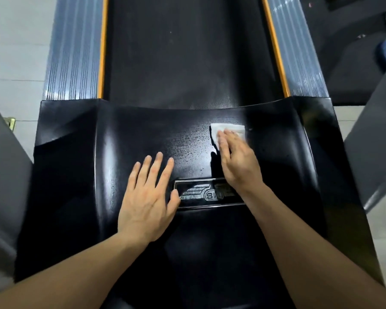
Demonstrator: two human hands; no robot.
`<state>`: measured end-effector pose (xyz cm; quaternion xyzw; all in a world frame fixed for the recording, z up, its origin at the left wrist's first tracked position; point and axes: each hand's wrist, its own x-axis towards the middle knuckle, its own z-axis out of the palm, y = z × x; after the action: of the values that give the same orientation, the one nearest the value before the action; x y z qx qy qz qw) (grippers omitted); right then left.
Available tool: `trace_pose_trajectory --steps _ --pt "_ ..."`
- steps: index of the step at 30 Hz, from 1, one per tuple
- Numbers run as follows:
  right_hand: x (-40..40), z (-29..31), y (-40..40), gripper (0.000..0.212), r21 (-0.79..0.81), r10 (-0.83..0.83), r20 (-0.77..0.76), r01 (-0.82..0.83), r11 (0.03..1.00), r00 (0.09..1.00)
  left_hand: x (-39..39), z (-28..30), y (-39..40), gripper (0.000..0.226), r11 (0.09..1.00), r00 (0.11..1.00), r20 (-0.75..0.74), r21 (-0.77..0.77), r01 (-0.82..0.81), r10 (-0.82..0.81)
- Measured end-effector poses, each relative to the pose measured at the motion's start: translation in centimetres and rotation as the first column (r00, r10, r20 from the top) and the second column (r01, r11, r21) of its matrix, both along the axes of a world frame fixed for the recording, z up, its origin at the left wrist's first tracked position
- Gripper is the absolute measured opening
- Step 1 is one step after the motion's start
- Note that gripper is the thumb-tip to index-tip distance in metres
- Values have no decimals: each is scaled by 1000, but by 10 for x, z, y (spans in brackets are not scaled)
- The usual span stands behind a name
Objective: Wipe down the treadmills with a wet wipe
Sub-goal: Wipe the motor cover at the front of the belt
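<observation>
A glossy black motor cover (pixel 71 175) of the treadmill fills the lower half of the head view, with a silver logo plate (pixel 198 192) in its middle. My right hand (pixel 236 159) lies flat with straight fingers on a white wet wipe (pixel 228 128), pressing it onto the cover's upper right part. My left hand (pixel 147 197) rests flat on the cover, fingers spread, just left of the logo plate. A damp, speckled patch shows on the cover between the two hands. The black running belt (pixel 187 52) stretches away beyond the cover.
Grey ribbed side rails (pixel 76 47) with orange trim (pixel 103 47) flank the belt. Grey uprights stand at the left (pixel 2 163) and right (pixel 374 141) edges. A second dark treadmill (pixel 343 52) lies at the upper right, pale tiled floor (pixel 16 41) at the left.
</observation>
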<state>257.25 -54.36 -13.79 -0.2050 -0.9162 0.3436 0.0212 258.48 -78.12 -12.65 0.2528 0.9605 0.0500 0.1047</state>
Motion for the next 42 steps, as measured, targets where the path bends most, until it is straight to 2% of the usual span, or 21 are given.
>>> trace_pose_trajectory --steps 4,5,7,9,10,11,13,15,16,18,21,23,25,27,29,31,33,34,37,39,42 --pt "-14 -10 -24 26 -75 -171 -103 164 984 980 2 -1 1 69 1000 1000 -2 -10 -2 2" --pt "-23 -10 -37 24 -97 -105 -110 94 991 988 1 -1 1 69 1000 1000 -3 -13 -4 4" --pt "-41 -3 -68 34 -120 234 -63 -240 963 970 0 -2 1 69 1000 1000 -4 -21 -3 3" --pt "-52 6 -81 45 -104 520 38 -514 851 853 0 -2 1 67 1000 1000 -12 -8 -5 5" --pt "-55 9 -77 46 -110 566 58 -558 822 822 0 -1 0 67 1000 1000 -13 -3 -10 10" --pt "-53 10 -64 47 -141 551 55 -540 830 833 0 -1 0 68 1000 1000 -10 1 -13 13" --pt "-43 10 -20 47 -240 323 -4 -314 919 947 1 1 0 69 1000 1000 -5 10 -21 21" --pt "-33 12 39 39 -74 -1 31 3 997 1000 1 1 1 70 1000 1000 1 11 -23 23" --pt "-29 13 63 37 52 -130 93 125 991 987 1 1 1 71 1000 1000 2 1 -21 21" --pt "-32 14 85 35 172 -220 134 196 965 966 1 0 1 71 1000 1000 0 -24 -18 18" --pt "-59 14 34 33 157 -148 188 119 980 971 1 0 2 72 999 1000 0 -45 -20 20" --pt "-82 8 -26 38 116 111 172 -132 985 979 1 -1 1 72 999 1000 4 -50 -19 19" --pt "-97 10 -79 35 54 378 188 -394 918 907 0 -2 1 70 999 1000 1 -29 -16 16" --pt "-102 10 -92 31 100 533 170 -552 828 829 0 -2 0 69 1000 1000 -2 -8 -16 16" --pt "-98 7 -62 32 130 467 181 -491 861 866 1 -1 0 70 1000 1000 0 -7 -13 13" --pt "-85 4 -5 32 262 231 191 -276 925 954 1 1 0 70 1000 1000 1 -10 -17 17" --pt "-69 5 58 38 357 -65 220 -18 934 973 2 1 1 71 1000 1000 4 -11 -21 21" --pt "-61 7 80 39 354 -162 214 78 932 963 1 1 2 71 1000 1000 4 -9 -21 22" --pt "-56 10 79 40 262 -250 164 202 944 954 1 0 2 72 1000 1000 -3 -17 -17 17" --pt "-69 13 37 38 116 -252 157 236 965 955 1 1 2 72 1000 1000 -2 -26 -14 14" --pt "-93 14 -56 33 -87 161 152 -149 985 975 -1 -1 0 71 1000 1000 -2 -25 -14 14"
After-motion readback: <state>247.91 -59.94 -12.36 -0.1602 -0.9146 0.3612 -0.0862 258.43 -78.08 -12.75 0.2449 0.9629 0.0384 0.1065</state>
